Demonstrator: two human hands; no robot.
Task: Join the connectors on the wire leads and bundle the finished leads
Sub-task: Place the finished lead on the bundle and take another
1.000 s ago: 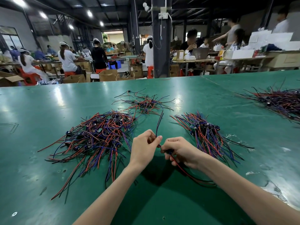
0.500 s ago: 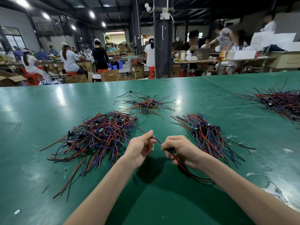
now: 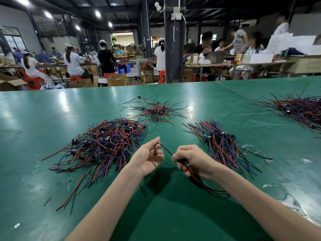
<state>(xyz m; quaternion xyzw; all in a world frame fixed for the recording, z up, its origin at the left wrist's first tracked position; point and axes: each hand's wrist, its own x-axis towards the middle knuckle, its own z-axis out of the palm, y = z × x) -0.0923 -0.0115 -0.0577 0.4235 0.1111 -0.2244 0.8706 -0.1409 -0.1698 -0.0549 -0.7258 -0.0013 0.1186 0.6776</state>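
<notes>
Fingers [image 3: 153,144] of the left hand [image 3: 147,159] pinch a blue wire lead [image 3: 165,149]; the right hand [image 3: 193,160] grips its black connector [image 3: 180,160], toward the bench's [image 3: 52,110] near edge. A hard tug could pull them apart.

Bare left hand [image 3: 147,159] and right hand [image 3: 195,162] on slender, bare forearms [image 3: 111,197].

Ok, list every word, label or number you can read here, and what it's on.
None readable.
Tan box in the background: markings too blurred.
Floor cartons: no legible print.
Wire lead between left hand and right hand: no marking seen.
</notes>
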